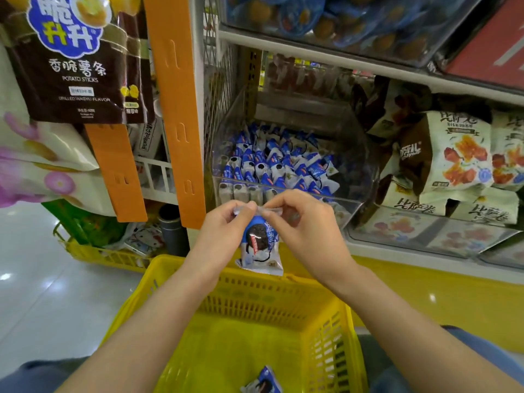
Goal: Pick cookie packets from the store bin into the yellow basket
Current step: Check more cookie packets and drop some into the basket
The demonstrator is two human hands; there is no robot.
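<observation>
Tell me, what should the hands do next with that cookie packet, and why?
Probably bring the cookie packet a little nearer and lower, then let go. The left hand and right hand pinch its top edge, and it hangs at the far rim of the yellow basket, not yet inside. A second packet already lies on the basket floor.

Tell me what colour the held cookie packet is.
Blue and white cookie packet, black cookie pictured; head view.

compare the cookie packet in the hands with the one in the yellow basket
The held packet hangs upright, pinched by the left hand and right hand; the basket packet lies loose in the yellow basket. The held packet shows nearly whole; the basket packet is cropped. Both are blue-and-white.
</observation>
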